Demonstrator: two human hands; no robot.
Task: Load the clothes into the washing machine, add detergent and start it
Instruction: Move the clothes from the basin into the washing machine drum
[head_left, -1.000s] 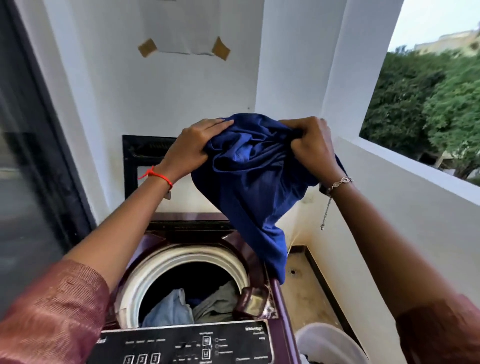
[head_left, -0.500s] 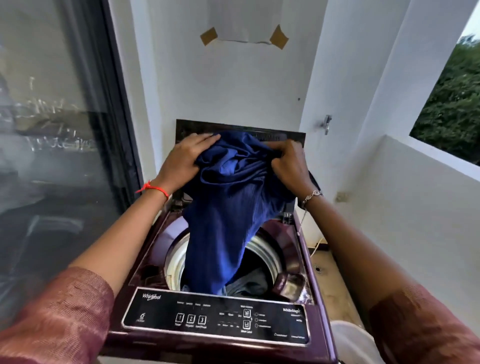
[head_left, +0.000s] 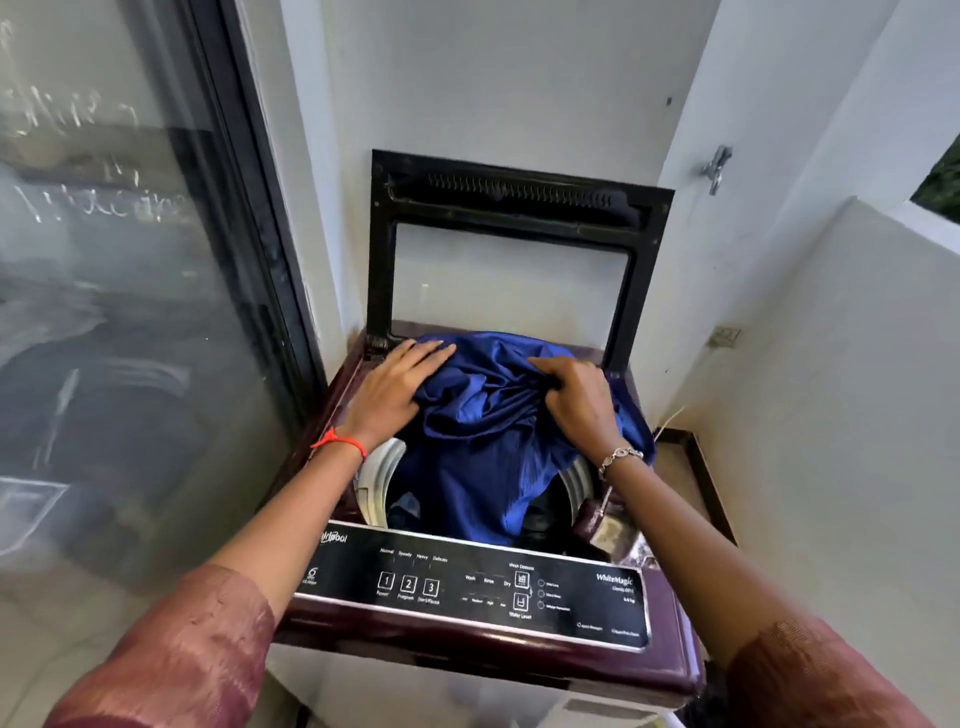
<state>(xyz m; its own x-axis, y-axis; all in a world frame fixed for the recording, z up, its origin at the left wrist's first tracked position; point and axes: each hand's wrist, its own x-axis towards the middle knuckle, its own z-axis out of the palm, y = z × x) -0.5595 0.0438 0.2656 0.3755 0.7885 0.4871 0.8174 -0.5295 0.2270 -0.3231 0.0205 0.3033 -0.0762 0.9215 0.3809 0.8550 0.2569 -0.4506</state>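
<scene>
**Head view: blue cloth at the drum mouth, loading not finished**

Head camera looks down on the washer (head_left: 483, 670), lid (head_left: 511, 244) standing open against the wall. Draped over the back of the opening is the blue cloth (head_left: 483, 441): its top is bunched on the rear deck and its lower part hangs down into the drum (head_left: 376, 480). Down in the drum, beside it, a bit of paler fabric shows, so some clothes seem to be in already.

Left hand (head_left: 397, 389) lies flat with fingers spread on the cloth's left edge, pressing it. Right hand (head_left: 576, 402) is closed, a fistful of the cloth gripped in it.

My read: we're mid-load. This cloth has yet to drop fully in. No detergent is in sight, the lid is up, and nothing on the panel (head_left: 478, 587) appears lit, so detergent and start both look to be ahead.

Now the writing, big to small. Partly hidden by the left arm, a logo ending "rlpool". On the right, "WhiteMagic". Buttons numbered 1, 2, 3, the first marked "Power" and the third "Start/Pause". Above them: "Normal", "Speedy", "Heavy", "Delicate". Mid-panel: "Wash", "Rinse", "Dry", "Water Level". Finer print is too blurred to read.
</scene>
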